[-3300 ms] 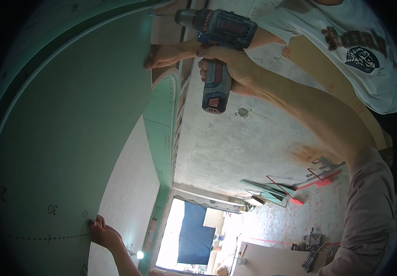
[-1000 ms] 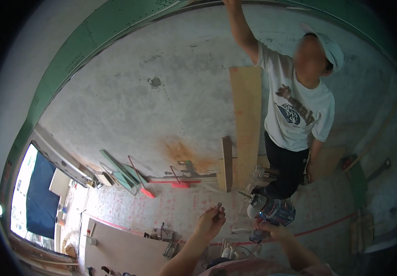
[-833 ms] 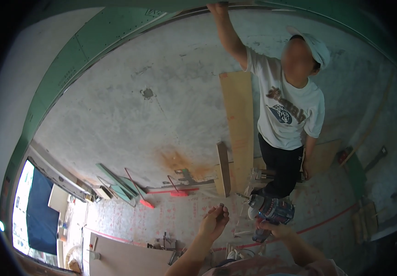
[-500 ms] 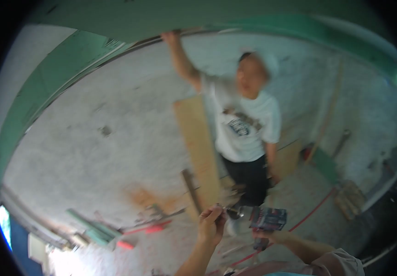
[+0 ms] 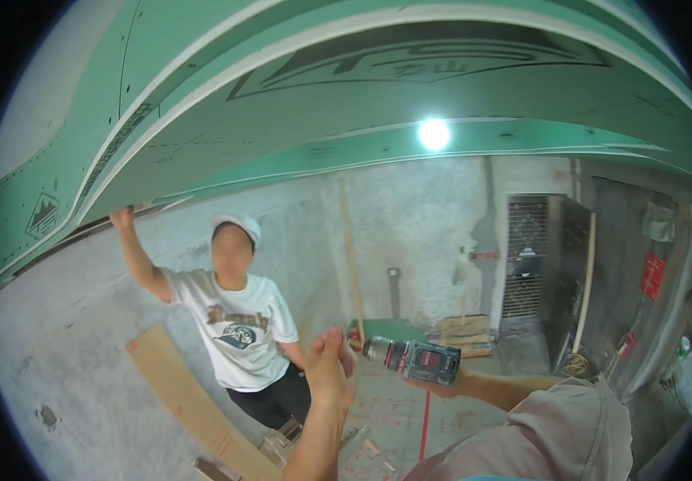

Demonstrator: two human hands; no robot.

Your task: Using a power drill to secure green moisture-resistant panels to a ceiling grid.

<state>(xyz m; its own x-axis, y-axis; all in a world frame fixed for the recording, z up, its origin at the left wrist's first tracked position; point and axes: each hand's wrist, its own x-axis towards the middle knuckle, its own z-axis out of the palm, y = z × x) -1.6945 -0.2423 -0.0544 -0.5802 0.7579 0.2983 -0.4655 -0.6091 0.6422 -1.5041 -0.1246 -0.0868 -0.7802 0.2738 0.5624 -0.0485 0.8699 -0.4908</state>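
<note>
A dark cordless drill (image 5: 422, 361) with a red accent lies level in front of me, its chuck turned left. My right hand (image 5: 445, 390) is closed round its grip, mostly hidden behind the tool body. Just left of the chuck, my left hand (image 5: 330, 370) is raised with thumb and fingers pinched together at the drill's front end. What sits between those fingertips is too small to make out. Above both hands spreads a large green plasterboard sheet (image 5: 442, 94), overhead and apart from the drill.
At left a co-worker (image 5: 238, 321) in a white cap and T-shirt holds one hand up against the plasterboard's edge. A long tan board (image 5: 194, 401) leans beside them. Farther back are a green offcut (image 5: 390, 329), a wooden pallet (image 5: 466, 333) and a doorway with a metal grille (image 5: 525, 256).
My view has swung right and up, so the co-worker now appears farther left and more plasterboard shows. The drill has turned more level, chuck close to my left hand.
</note>
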